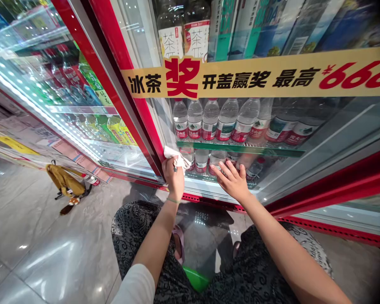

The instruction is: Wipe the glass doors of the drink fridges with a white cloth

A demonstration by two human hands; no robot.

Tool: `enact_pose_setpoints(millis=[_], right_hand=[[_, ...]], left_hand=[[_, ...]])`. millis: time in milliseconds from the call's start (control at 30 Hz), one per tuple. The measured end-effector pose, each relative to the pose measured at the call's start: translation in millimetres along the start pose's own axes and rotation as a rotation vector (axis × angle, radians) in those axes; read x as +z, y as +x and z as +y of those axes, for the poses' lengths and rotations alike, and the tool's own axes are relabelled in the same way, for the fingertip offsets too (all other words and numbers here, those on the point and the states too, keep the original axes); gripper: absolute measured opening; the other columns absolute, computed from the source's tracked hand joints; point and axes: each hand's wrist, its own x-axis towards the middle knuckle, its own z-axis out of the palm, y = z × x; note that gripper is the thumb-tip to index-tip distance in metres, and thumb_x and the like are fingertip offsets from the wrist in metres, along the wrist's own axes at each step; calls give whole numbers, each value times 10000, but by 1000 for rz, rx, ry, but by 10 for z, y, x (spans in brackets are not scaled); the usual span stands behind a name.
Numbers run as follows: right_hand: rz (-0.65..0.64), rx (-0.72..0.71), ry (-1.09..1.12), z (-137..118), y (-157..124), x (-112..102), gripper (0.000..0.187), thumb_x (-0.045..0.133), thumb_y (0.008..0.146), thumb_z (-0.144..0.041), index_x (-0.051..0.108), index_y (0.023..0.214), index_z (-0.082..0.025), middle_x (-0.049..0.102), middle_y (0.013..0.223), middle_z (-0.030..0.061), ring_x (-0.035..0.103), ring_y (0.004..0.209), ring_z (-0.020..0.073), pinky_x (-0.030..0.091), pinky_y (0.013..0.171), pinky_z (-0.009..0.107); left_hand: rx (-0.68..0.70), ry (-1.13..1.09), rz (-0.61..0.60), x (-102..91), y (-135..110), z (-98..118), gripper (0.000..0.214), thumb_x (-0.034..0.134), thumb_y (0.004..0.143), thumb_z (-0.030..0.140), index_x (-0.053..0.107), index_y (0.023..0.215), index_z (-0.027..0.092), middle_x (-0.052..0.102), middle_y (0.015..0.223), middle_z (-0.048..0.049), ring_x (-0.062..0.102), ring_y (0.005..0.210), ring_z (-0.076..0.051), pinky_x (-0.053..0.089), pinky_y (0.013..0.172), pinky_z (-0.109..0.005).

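Observation:
My left hand (pixel 174 179) is closed around a crumpled white cloth (pixel 175 155), which it presses at the red left edge of the fridge's glass door (pixel 155 122). A small dark object shows between its fingers, too small to name. My right hand (pixel 232 180) lies with fingers spread at the lower part of the glass and holds nothing. Behind the glass, water bottles (pixel 210 120) with red labels stand in a row on a shelf (pixel 240 148). More bottles on the level below are partly hidden by my hands.
A yellow banner (pixel 240 80) runs across the door. To the left stands another lit drinks fridge (pixel 91 105). A mustard backpack (pixel 63 181) with a bottle sits on the tiled floor (pixel 34 245). Something green (pixel 196 278) lies between my legs.

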Motion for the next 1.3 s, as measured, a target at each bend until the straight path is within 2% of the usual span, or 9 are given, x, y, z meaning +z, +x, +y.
enact_pose_setpoints(millis=[100, 267, 367, 467, 600, 833, 1000, 1133, 1300], right_hand=[[-2, 10, -22, -10, 1, 14, 704, 621, 918, -239, 396, 1557, -427, 636, 1440, 27, 534, 1382, 267, 96, 1278, 512], [30, -12, -86, -24, 11, 19, 682, 624, 928, -267, 404, 1559, -408, 650, 1423, 30, 545, 1370, 259, 53, 1285, 499], [10, -6, -61, -12, -1, 13, 699, 622, 926, -259, 386, 1564, -418, 643, 1432, 28, 536, 1380, 260, 84, 1283, 501], [-16, 6, -54, 0, -17, 23, 707, 625, 924, -264, 378, 1562, -442, 639, 1437, 20, 544, 1374, 265, 100, 1279, 513], [51, -24, -133, -15, 0, 51, 668, 634, 924, -303, 424, 1550, -404, 663, 1404, 33, 531, 1386, 267, 49, 1290, 502], [129, -57, -171, -40, 51, 59, 638, 600, 949, -316, 421, 1561, -344, 685, 1373, 42, 481, 1436, 247, 32, 1298, 501], [105, -66, -129, -4, 45, -19, 648, 626, 964, -267, 402, 1567, -352, 686, 1377, 27, 500, 1428, 211, 22, 1306, 455], [87, -98, -87, 84, 11, -141, 659, 628, 967, -188, 396, 1573, -303, 705, 1349, 35, 534, 1400, 178, 137, 1307, 397], [103, -54, -79, 260, -73, -300, 632, 619, 975, -182, 418, 1561, -307, 692, 1367, 36, 547, 1391, 185, 277, 1278, 383]], left_hand=[[25, 51, 57, -72, 173, -124, 250, 581, 946, 229, 701, 1165, 240, 615, 1260, -107, 579, 1260, -224, 453, 1125, -376], [-68, 90, -1, -164, -394, -569, 233, 572, 837, 64, 728, 948, 197, 644, 955, -72, 682, 927, -202, 567, 873, -338], [-92, 98, -35, -172, -587, -669, 230, 560, 802, 31, 709, 890, 183, 621, 861, -44, 669, 812, -177, 571, 797, -315], [-65, 92, -34, -121, -407, -577, 262, 545, 856, 69, 703, 1022, 195, 636, 1018, -80, 668, 968, -198, 557, 902, -338], [31, 83, -81, -28, -159, -438, 316, 548, 906, 121, 698, 1156, 243, 612, 1180, -96, 622, 1150, -217, 494, 1051, -361], [135, 91, -234, 35, -677, -541, 299, 581, 806, 30, 733, 999, 200, 561, 955, -57, 646, 904, -199, 558, 892, -344], [194, 96, -252, 211, -595, -281, 280, 584, 878, 98, 714, 1092, 223, 555, 1040, -71, 624, 990, -208, 538, 932, -350], [256, 99, -266, 342, -534, -141, 279, 579, 902, 127, 717, 1123, 227, 555, 1046, -77, 601, 1002, -205, 516, 952, -346], [281, 100, -285, 289, -843, -252, 261, 550, 863, 67, 731, 1012, 182, 529, 909, -48, 585, 834, -182, 524, 804, -309]])
